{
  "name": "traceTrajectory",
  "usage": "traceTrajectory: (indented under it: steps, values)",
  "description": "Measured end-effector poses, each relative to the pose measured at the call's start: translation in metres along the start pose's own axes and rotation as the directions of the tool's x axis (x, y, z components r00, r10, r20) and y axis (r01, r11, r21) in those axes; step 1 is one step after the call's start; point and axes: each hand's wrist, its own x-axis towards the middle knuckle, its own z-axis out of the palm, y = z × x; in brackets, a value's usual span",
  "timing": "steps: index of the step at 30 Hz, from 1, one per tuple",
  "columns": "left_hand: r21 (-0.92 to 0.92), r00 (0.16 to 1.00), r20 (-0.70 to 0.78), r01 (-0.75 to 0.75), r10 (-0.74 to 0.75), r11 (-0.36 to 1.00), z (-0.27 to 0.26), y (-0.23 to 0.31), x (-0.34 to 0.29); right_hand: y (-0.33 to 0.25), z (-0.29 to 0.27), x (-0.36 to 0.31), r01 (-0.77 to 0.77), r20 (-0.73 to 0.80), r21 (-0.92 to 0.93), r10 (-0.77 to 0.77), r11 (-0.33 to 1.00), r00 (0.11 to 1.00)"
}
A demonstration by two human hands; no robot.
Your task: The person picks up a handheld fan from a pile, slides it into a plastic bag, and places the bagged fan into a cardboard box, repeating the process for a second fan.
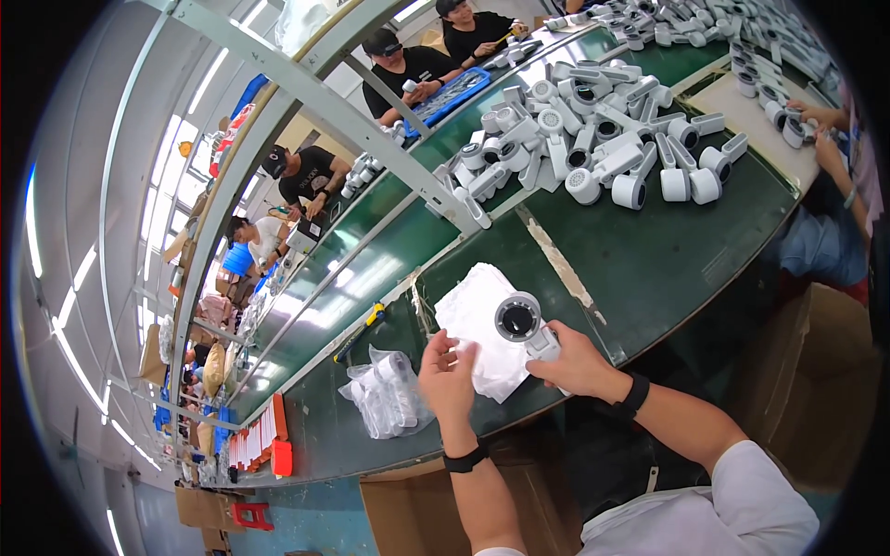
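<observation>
My right hand [579, 360] is closed around the handle of a white-grey hand-held appliance [519, 317], which looks like a small folding hair dryer or fan. Its round head has a grey rim and a dark, glossy centre. Beneath it, a stack of thin white sheets or bags [502, 378] lies on the green tabletop. To the left of the appliance, my left hand [448, 375] is raised with fingers slightly curled and apart, holding nothing. Next to that hand lies a clear plastic bag [387, 394] with white pieces inside.
A large pile of similar appliances [593, 139] covers the table's far side. A yellow-and-black tool [374, 315] lies near a metal frame post [371, 102]. Red-orange boxes [278, 435] stand far left. Cardboard boxes [417, 514] are below the edge. Several co-workers sit across; another person's hands [820, 120] work at right.
</observation>
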Motion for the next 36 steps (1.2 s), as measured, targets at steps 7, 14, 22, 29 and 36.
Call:
traceTrajectory:
  steps: [7,14,22,29,36]
  values:
    - [0.474,0.982,0.181,-0.138,0.057,0.870,-0.009,-0.009,-0.005,-0.012,-0.016,-0.016,0.090,-0.015,0.082,-0.089,0.993,0.996]
    - [0.353,0.972,0.099,-0.236,0.214,0.906,0.017,-0.008,-0.002,-0.012,-0.025,-0.024,0.128,0.062,-0.015,-0.127,0.992,0.990]
    - [0.144,0.966,0.236,0.068,-0.101,0.987,0.016,0.008,0.002,-0.024,-0.037,-0.034,0.093,0.415,-0.082,-0.051,0.992,0.908]
    - [-0.017,0.939,0.300,0.183,-0.169,0.983,0.008,0.008,-0.002,-0.003,-0.036,-0.004,0.330,0.454,-0.292,-0.173,0.898,0.874]
    - [-0.060,0.914,0.361,0.224,-0.188,0.973,-0.001,0.011,-0.010,-0.033,-0.035,-0.002,0.128,0.563,-0.291,0.061,0.948,0.824]
